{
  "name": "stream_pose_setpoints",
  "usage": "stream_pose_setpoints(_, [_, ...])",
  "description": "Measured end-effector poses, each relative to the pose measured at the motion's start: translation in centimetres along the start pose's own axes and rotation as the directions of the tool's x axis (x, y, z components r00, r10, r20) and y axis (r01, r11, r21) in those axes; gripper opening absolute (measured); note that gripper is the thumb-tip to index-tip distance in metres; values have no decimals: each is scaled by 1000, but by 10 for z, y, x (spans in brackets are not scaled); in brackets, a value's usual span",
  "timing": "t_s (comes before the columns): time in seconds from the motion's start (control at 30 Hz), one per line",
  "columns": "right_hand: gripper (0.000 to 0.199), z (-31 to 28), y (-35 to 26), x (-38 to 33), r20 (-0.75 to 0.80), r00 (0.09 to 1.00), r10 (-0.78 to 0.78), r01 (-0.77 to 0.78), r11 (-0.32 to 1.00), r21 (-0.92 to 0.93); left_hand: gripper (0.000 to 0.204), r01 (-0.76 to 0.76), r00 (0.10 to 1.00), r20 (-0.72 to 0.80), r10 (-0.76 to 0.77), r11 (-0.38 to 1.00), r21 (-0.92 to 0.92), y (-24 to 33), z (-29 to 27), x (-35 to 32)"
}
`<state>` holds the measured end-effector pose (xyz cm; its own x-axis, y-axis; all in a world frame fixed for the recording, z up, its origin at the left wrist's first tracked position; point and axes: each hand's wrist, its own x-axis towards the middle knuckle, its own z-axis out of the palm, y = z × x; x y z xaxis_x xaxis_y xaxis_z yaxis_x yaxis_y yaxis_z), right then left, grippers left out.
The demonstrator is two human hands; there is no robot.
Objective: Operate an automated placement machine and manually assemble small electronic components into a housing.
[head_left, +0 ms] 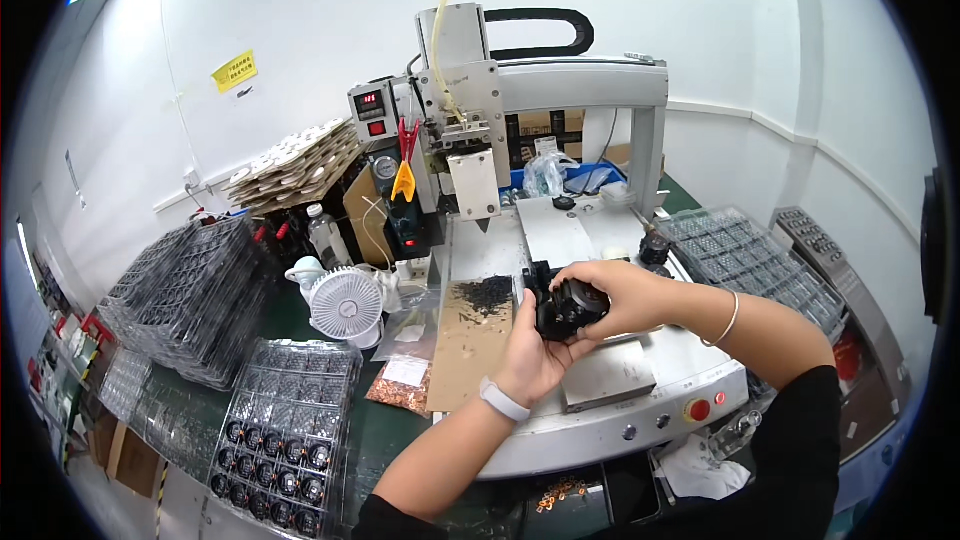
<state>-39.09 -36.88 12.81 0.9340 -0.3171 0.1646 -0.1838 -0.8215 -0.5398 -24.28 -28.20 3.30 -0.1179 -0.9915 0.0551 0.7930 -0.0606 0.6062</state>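
We grip a black part [580, 310] between our half-closed left hand [533, 352] and, to its right, our curled right hand [628, 292]

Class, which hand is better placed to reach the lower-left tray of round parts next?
Probably the left hand: it is nearer the tray, while the right hand sits farther across. Both are on the black part, so the left needs freeing first.

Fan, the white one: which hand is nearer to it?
Left. The left hand is right of the fan; the right hand is farther right.
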Motion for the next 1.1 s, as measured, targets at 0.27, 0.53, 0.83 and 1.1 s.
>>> stream_pose_setpoints(0.27, [78,18,4,2,52,972,-228,232,911,-340,60,28,1000,-3,-29,997,-76,-4,2,-4])
stream_pose_setpoints(0.53, [55,14,-3,4,-63,987,-146,120,942,-314,60,-49,999,17,50,996,-80,-4,3,-5])
stream_pose_setpoints(0.83, [51,20,-8,-9,-105,981,-163,142,974,-178,64,-5,1000,-2,5,992,127,-10,13,-8])
stream_pose_setpoints(1.1, [46,-79,-16,-71,-279,910,308,-387,871,-302,73,-102,995,-2,103,986,129,-1,11,-7])
